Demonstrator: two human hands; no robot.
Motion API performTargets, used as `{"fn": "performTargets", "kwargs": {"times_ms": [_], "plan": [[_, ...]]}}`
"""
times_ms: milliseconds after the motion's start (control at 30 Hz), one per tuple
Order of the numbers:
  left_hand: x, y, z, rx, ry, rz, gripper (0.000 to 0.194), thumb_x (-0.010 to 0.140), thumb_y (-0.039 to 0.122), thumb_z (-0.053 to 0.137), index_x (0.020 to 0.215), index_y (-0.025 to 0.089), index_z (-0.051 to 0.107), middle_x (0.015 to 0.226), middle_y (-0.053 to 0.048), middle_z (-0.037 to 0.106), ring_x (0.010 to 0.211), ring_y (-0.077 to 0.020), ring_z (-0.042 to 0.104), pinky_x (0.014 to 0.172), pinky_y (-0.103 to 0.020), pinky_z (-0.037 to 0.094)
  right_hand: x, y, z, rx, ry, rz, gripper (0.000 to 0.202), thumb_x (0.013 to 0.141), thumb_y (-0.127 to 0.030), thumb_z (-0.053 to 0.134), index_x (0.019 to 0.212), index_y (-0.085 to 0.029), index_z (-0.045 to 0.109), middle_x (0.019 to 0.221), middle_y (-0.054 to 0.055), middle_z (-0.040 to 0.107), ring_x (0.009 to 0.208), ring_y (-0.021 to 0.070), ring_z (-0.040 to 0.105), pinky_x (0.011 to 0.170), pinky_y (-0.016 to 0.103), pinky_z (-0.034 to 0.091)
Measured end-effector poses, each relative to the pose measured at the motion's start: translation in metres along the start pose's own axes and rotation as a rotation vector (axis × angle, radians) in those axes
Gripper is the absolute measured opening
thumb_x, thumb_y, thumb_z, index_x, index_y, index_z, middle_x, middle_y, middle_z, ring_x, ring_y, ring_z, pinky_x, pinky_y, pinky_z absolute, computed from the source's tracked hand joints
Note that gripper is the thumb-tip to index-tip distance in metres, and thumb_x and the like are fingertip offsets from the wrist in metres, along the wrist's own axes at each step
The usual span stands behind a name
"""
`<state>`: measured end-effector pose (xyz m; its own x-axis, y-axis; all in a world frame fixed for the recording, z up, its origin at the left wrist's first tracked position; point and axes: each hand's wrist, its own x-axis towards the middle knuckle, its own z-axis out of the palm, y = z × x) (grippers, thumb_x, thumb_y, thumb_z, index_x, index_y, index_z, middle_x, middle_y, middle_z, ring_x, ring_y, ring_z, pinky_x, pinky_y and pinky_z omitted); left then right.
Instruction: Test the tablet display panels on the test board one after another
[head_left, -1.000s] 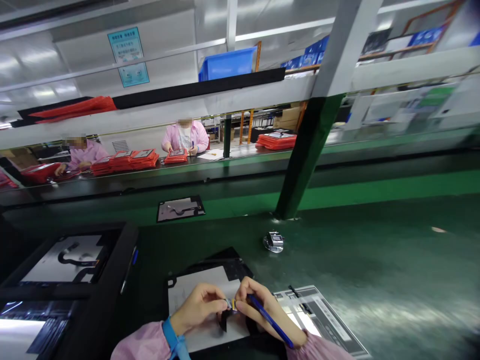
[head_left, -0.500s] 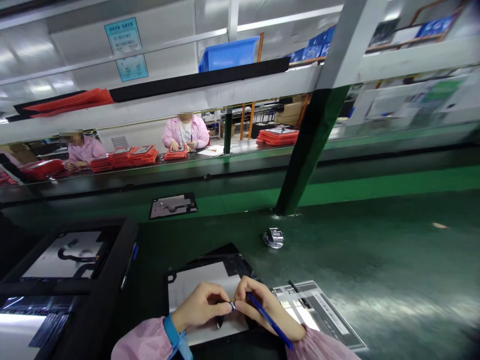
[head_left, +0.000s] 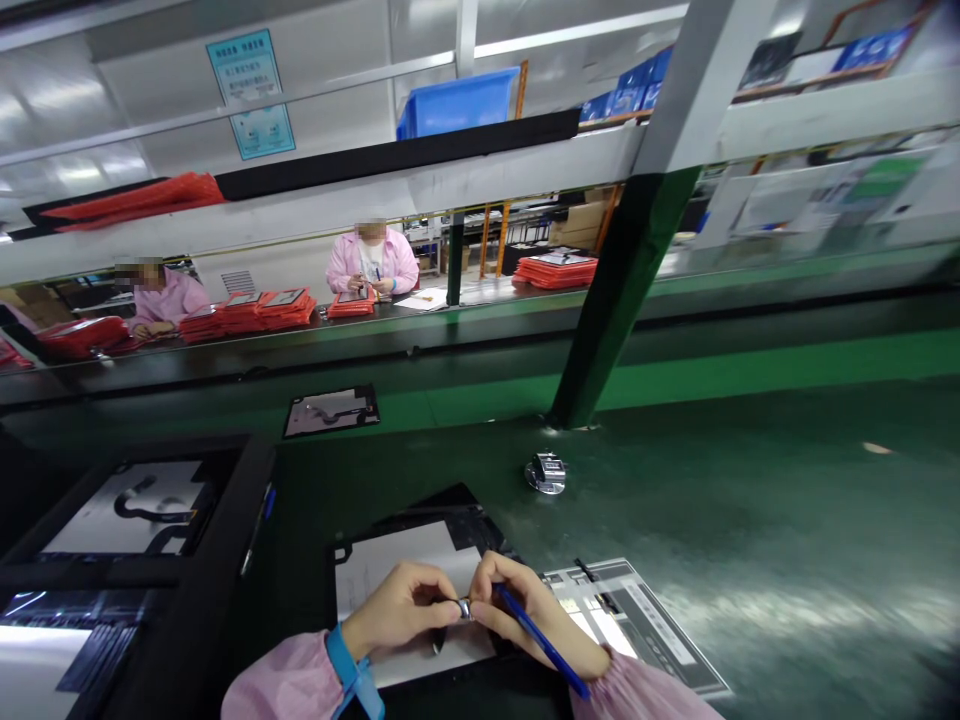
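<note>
My left hand (head_left: 405, 612), with a blue wristband, pinches the small shiny end of a flex cable (head_left: 464, 608) between thumb and forefinger. On the cable's other side, the closed fingertips of my right hand (head_left: 536, 612) grip the same end. A blue pen (head_left: 546, 645) is tucked in that right hand and slants down toward the wrist. Both hands are just above a flat display panel (head_left: 397, 560) with a pale back and black edges. The cable's dark lower part shows under my left fingers; the fingers hide the rest.
To the right lies a printed sheet (head_left: 660, 630) with a dark strip; beyond it stands a small shiny metal roll (head_left: 546, 473). At left, a black tray (head_left: 259, 470) holds panels. Another panel (head_left: 330, 412) lies on the green belt, near a post (head_left: 615, 290). Co-workers sit opposite.
The panel on the belt has shifted slightly left. My hands stay almost in place, and more of the shiny cable end shows between my fingertips. A co-worker opposite has raised a hand.
</note>
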<state>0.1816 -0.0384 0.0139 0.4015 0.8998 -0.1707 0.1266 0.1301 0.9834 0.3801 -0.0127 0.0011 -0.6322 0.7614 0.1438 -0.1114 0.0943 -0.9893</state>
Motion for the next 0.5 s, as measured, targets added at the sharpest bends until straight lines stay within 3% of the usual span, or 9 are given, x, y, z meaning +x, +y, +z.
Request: {"fn": "performTargets", "kwargs": {"times_ms": [167,333,500], "plan": [[0.0003,-0.0007,-0.0008,0.050,-0.007,-0.003,0.041,0.068,0.054,0.072,0.065,0.015,0.059,0.056,0.004,0.052,0.051,-0.0085,0.045,0.052,-0.022,0.033,0.0000,-0.0006,0.0006,-0.074,-0.001,-0.017,0.041,0.078,-0.052,0.071,0.075,-0.021,0.045,0.067,-0.005,0.049,0.057,0.0083,0.041,0.054,0.022,0.036],[-0.0007,-0.0047,-0.0017,0.107,0.002,-0.001,0.032,0.072,0.045,0.069,0.066,0.015,0.060,0.055,0.004,0.053,0.050,-0.0087,0.046,0.051,-0.022,0.033,-0.0009,0.0014,0.0006,-0.127,-0.031,-0.022,0.034,0.081,-0.044,0.070,0.075,-0.020,0.045,0.065,-0.005,0.048,0.053,0.0071,0.039,0.050,0.021,0.034],[0.0036,-0.0008,0.0048,0.203,0.037,0.025,0.023,0.073,0.036,0.067,0.064,0.015,0.061,0.054,0.004,0.052,0.048,-0.0090,0.045,0.048,-0.022,0.034,0.0016,0.0007,0.0080,-0.271,0.018,-0.113,0.025,0.081,-0.035,0.067,0.075,-0.021,0.046,0.062,-0.006,0.045,0.051,0.0073,0.038,0.048,0.020,0.034]]}}
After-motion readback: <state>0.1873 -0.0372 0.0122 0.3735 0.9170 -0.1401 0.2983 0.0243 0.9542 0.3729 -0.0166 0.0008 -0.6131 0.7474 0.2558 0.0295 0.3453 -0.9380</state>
